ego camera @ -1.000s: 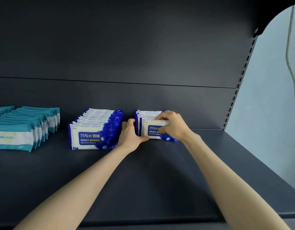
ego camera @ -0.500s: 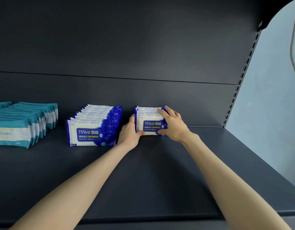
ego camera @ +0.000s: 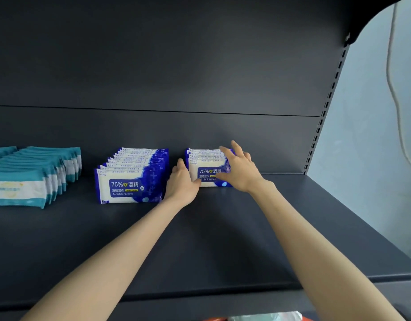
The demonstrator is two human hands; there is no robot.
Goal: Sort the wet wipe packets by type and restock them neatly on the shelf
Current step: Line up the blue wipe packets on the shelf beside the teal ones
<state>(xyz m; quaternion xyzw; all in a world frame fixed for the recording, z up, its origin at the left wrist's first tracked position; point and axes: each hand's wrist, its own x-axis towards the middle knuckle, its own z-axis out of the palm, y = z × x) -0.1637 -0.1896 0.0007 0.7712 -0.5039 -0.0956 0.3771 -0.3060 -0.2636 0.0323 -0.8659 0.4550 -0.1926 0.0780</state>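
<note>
A short row of blue and white alcohol wipe packets stands on edge against the back of the dark shelf. My left hand rests against the row's left end, thumb touching the front packet's lower corner. My right hand lies over the front packet's right half with its fingers spread and straight. A longer row of the same blue packets stands just left of my left hand. Teal and white packets fill rows at the far left.
The shelf's back panel rises behind the rows. A slotted upright marks the right end, with a pale wall beyond it. Bare shelf surface lies in front of the rows and to the right. A plastic bag shows below the shelf edge.
The front packet was pushed back upright against the short row. My right hand's fingers, curled on the packet before, have opened and spread. My left hand stayed at the row's left end.
</note>
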